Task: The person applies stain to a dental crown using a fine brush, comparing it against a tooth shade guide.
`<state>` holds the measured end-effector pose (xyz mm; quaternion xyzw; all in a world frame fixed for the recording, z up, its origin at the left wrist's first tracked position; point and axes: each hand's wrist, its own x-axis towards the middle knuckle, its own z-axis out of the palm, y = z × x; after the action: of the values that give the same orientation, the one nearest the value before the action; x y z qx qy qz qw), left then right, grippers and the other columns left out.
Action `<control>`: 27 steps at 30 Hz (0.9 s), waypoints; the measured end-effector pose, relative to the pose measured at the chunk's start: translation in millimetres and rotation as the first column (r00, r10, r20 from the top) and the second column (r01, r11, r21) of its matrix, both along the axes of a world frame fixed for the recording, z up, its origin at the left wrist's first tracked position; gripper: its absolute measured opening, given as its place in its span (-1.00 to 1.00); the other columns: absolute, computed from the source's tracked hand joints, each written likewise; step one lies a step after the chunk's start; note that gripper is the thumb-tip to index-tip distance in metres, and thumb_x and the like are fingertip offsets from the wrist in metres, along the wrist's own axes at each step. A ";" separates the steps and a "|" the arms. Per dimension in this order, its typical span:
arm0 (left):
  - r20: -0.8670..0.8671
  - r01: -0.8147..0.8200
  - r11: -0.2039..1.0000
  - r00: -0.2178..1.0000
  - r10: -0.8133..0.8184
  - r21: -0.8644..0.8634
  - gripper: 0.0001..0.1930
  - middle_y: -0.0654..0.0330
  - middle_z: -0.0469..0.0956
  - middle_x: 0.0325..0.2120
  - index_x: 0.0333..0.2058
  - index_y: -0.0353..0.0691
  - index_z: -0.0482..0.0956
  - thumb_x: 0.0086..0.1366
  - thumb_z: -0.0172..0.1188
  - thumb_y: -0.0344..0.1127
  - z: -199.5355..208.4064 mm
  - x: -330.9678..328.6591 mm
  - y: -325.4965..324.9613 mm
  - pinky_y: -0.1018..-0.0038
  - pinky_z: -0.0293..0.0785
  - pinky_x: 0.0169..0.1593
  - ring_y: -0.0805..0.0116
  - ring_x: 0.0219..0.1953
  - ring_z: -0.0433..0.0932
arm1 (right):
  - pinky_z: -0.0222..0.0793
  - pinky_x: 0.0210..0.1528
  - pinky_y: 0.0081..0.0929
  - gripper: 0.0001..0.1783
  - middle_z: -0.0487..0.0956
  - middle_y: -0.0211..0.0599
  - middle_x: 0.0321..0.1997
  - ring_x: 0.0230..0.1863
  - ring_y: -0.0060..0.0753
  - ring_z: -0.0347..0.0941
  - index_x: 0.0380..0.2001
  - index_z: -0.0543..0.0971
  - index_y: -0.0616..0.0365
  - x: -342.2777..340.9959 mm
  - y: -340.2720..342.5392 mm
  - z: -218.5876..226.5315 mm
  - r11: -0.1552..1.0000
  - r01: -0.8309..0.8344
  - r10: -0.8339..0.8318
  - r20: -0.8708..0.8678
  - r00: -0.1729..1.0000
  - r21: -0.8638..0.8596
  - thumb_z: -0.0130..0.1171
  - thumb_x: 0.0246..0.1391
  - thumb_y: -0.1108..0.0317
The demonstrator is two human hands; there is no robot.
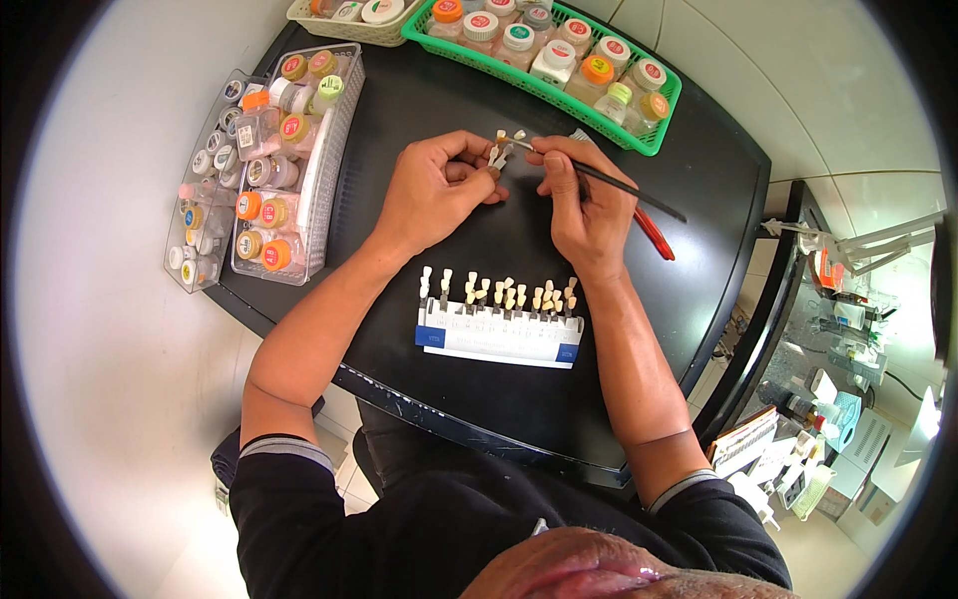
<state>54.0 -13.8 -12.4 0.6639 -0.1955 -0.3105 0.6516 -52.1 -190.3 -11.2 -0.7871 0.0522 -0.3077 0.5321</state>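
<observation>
Near the middle of the black table, my left hand (439, 190) is closed, its thumb and fingers pinching a few small pale tooth-shaped shade tabs (496, 157). Facing it, my right hand (589, 205) grips a slim brush (624, 187) with a dark handle. The brush's thin tip reaches left to the tabs; whether it touches them I cannot tell. A red handle (654, 235) also sticks out from under my right hand, its other end hidden by the palm. Closer to me, between my forearms, stands a white and blue tooth shade guide (499, 341) with a row of tooth-coloured tabs.
A green basket (639, 143) of lidded bottles stands at the far edge, beside a cream basket (364, 32). On the left, clear plastic trays (317, 190) hold many small jars. A white wall bounds the left side. At right, another cluttered dark bench (758, 369) stands past the table's edge.
</observation>
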 end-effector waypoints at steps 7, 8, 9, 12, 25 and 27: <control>0.048 -0.053 0.996 0.997 0.057 -0.074 -0.76 0.09 0.74 -0.18 0.03 -0.49 0.67 0.44 0.23 -0.57 -4.0 -2.9 -4.2 0.50 0.77 -0.04 0.35 -0.15 0.82 | 0.56 -0.34 -0.51 -0.83 0.77 -0.19 -0.17 -0.37 -0.52 0.64 -0.02 0.74 0.25 1.5 0.5 1.6 0.989 0.024 -0.035 0.072 0.997 0.146 0.22 0.50 0.47; 0.049 -0.053 0.996 0.997 0.057 -0.074 -0.76 0.09 0.74 -0.18 0.03 -0.49 0.67 0.44 0.23 -0.57 -4.1 -3.6 -4.4 0.50 0.77 -0.04 0.35 -0.15 0.82 | 0.56 -0.34 -0.51 -0.83 0.77 -0.19 -0.17 -0.37 -0.52 0.64 -0.02 0.74 0.25 2.2 0.3 1.5 0.989 0.024 -0.035 0.072 0.997 0.147 0.22 0.50 0.47; 0.048 -0.048 0.995 0.997 0.052 -0.088 -0.74 0.09 0.74 -0.15 0.08 -0.48 0.66 0.45 0.24 -0.58 -4.2 -4.1 -4.6 0.50 0.77 -0.02 0.36 -0.12 0.81 | 0.56 -0.34 -0.51 -0.82 0.77 -0.18 -0.15 -0.38 -0.52 0.63 0.01 0.73 0.26 2.9 0.0 1.3 0.995 0.025 -0.032 0.072 0.997 0.101 0.20 0.50 0.48; 0.060 -0.030 0.993 0.997 0.037 -0.110 -0.70 0.08 0.74 -0.11 0.14 -0.44 0.66 0.47 0.30 -0.57 -4.5 -4.5 -5.4 0.50 0.76 0.02 0.38 -0.08 0.79 | 0.55 -0.34 -0.51 -0.80 0.75 -0.17 -0.14 -0.40 -0.52 0.61 0.06 0.71 0.27 3.8 -3.3 -1.2 0.999 0.036 -0.037 0.069 0.997 0.023 0.18 0.51 0.49; 0.089 -0.106 0.986 0.989 0.118 -0.131 -0.71 0.17 0.73 -0.20 0.10 -0.39 0.68 0.44 0.42 -0.54 -9.3 -3.1 -5.6 0.57 0.69 -0.05 0.51 -0.19 0.73 | 0.48 -0.35 -0.60 -0.64 0.70 -0.28 -0.33 -0.46 -0.62 0.56 0.05 0.68 0.30 -0.7 -4.5 -7.4 0.969 0.074 -0.120 0.189 0.975 0.235 0.11 0.63 0.18; 0.106 -0.131 0.982 0.983 0.146 -0.137 -0.76 0.19 0.73 -0.24 0.08 -0.39 0.67 0.48 0.38 -0.53 -10.4 -2.3 -6.7 0.57 0.68 -0.08 0.51 -0.21 0.73 | 0.46 -0.36 -0.62 -0.63 0.69 -0.28 -0.35 -0.46 -0.62 0.56 0.00 0.68 0.29 -0.9 -7.9 -9.7 0.973 0.090 -0.133 0.197 0.971 0.214 0.10 0.63 0.16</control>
<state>51.6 -20.5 -22.8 0.6493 -0.2059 -0.2117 0.7008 -53.0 -198.3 -21.0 -0.6873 0.0714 -0.4115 0.5943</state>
